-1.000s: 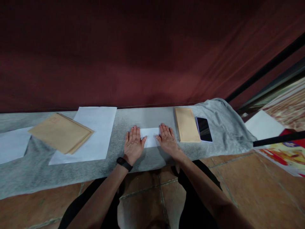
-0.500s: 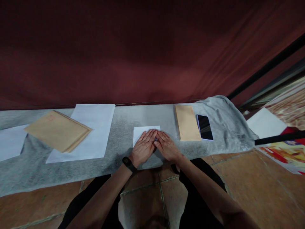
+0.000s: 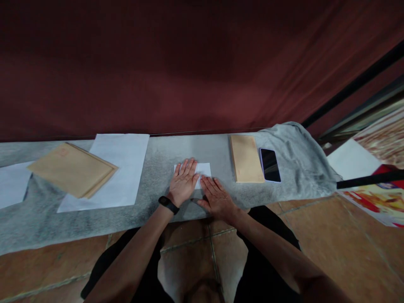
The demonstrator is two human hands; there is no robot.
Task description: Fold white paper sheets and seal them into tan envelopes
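Observation:
A small white piece of paper (image 3: pixel 203 169), apparently folded, lies on the grey cloth in front of me. My left hand (image 3: pixel 183 182) rests flat over its left part, fingers stretched away from me. On the lower right part of the paper lie the fingertips of my right hand (image 3: pixel 217 198), its fingers extended and the thumb pointing left. Both hands are open and grip nothing. The paper's left and lower parts are partly hidden under the hands. A dark band sits on my left wrist.
Right of the paper lie brown envelopes (image 3: pixel 248 162) and a phone (image 3: pixel 270 165). More brown envelopes (image 3: pixel 72 168) rest across a large white sheet (image 3: pixel 126 168) at left; another white sheet (image 3: pixel 12 185) is farther left. The grey cloth (image 3: pixel 164 151) meets a dark red curtain (image 3: pixel 189 92) behind.
My hands have moved apart: the left has shifted left and slightly away over the paper, the right slightly down toward me. The view has shifted a little.

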